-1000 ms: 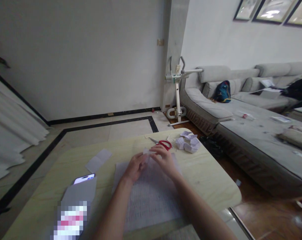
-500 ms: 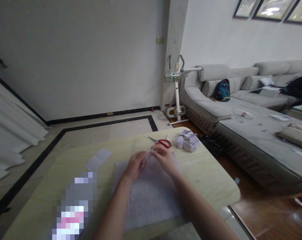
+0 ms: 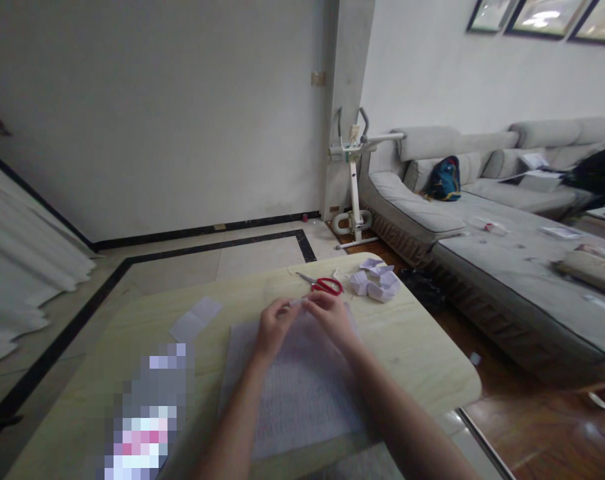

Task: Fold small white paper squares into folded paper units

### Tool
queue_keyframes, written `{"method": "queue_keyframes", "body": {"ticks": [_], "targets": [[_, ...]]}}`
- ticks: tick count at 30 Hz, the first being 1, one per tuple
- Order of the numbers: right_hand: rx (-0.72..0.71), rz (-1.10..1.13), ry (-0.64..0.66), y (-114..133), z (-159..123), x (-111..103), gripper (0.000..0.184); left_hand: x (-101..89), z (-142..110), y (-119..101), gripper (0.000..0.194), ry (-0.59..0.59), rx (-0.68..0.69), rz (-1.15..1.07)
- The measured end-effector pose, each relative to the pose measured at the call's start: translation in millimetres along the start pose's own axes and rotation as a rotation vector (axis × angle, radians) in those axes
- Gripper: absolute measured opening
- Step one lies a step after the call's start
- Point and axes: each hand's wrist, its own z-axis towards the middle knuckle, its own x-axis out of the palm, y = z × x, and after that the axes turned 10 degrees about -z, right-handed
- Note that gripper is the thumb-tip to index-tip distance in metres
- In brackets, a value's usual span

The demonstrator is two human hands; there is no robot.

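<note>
Where the grip of the left hand (image 3: 271, 333) and right hand (image 3: 335, 323) comes together, the room spreads out around it, and from where I stand the grey sofa (image 3: 512, 280) is the biggest thing, well off to the right. Beneath the grip lies the pale tabletop (image 3: 417, 347), whose near side lets both forearms reach in low. Under the hands, and running from there toward the person, a large sheet (image 3: 307, 407) with faint lines lies flat, perhaps as a smooth underlay.

To the left of the grip and nearer the person, a pixelated shape (image 3: 145, 407) sits out of the hands' way; I cannot tell what it is. Right of the grip and slightly beyond it, folded papers (image 3: 382, 290) form a loose cluster, apart from the fingers, which likely spares them from being pressed. Left of the grip, off the sheet, is a creased slip (image 3: 196, 320). Just beyond the right hand, the red-handled scissors (image 3: 329, 287) have their handles on that hand's side, presumably within easy reach.

Smallest is the paper piece (image 3: 298, 303) between the hands: the fingertips of each are nearly closed on it, seemingly so that the two sides steady each other. Fingers hide most of its shape.
</note>
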Motion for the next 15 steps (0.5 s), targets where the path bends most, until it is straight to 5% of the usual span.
{"method": "queue_keyframes", "body": {"ticks": [15], "targets": [[0.033, -0.041, 0.005, 1.2, 0.6, -0.5, 0.022, 0.4, -0.6, 0.7, 0.021, -0.040, 0.007, 0.022]]}}
